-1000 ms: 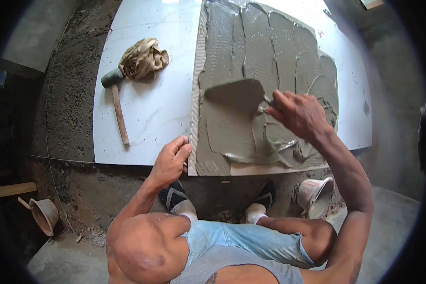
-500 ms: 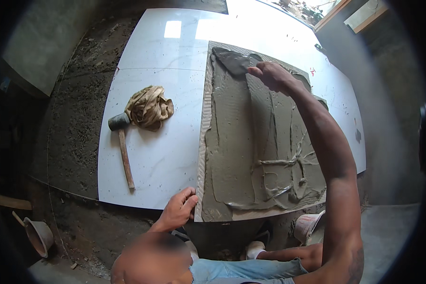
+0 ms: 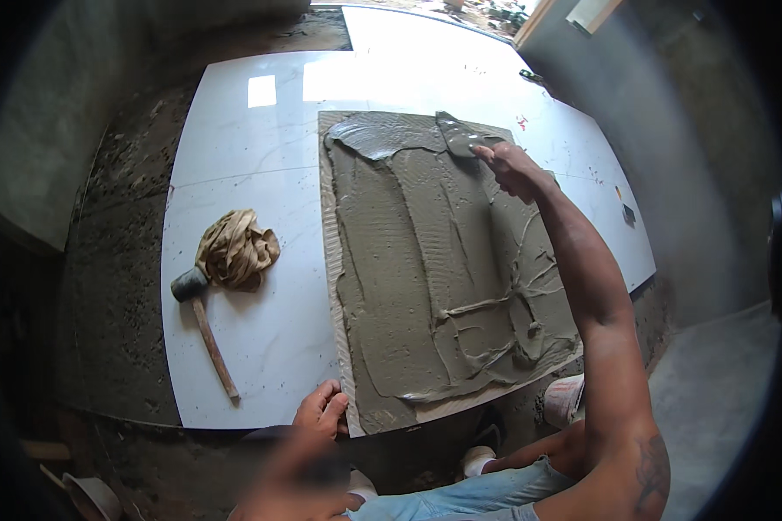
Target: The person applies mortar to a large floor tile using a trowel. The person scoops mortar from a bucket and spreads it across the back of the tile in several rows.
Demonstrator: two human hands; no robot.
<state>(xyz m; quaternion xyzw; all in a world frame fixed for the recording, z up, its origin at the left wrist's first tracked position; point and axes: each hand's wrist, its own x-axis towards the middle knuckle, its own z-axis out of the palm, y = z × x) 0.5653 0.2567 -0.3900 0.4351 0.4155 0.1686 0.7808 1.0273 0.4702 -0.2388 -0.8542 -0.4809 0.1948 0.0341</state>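
Note:
A large tile [image 3: 329, 230] lies back side up, its ribbed back showing along the rim. Grey mortar [image 3: 387, 278] covers most of it, ridged in the middle and heaped near the right front. My right hand [image 3: 514, 174] is closed round the handle of a trowel [image 3: 458, 136]; the handle is hidden in the fist. The blade rests in the mortar near the tile's far edge, beside a smooth, shiny smear. At the tile's near left corner, my left hand [image 3: 323, 410] grips the edge with curled fingers.
White marbled floor tiles [image 3: 252, 347] lie beneath. On them at left are a rubber mallet [image 3: 207, 330] and a crumpled tan cloth [image 3: 237, 250]. Buckets [image 3: 563, 398] [image 3: 93, 497] stand at the near right and near left. Rough dark ground [image 3: 117, 286] borders the left side.
The trowel has moved right along the tile's far edge, leaving a smooth band of mortar at the far left. My left hand stays at the near corner. The whole view has shifted.

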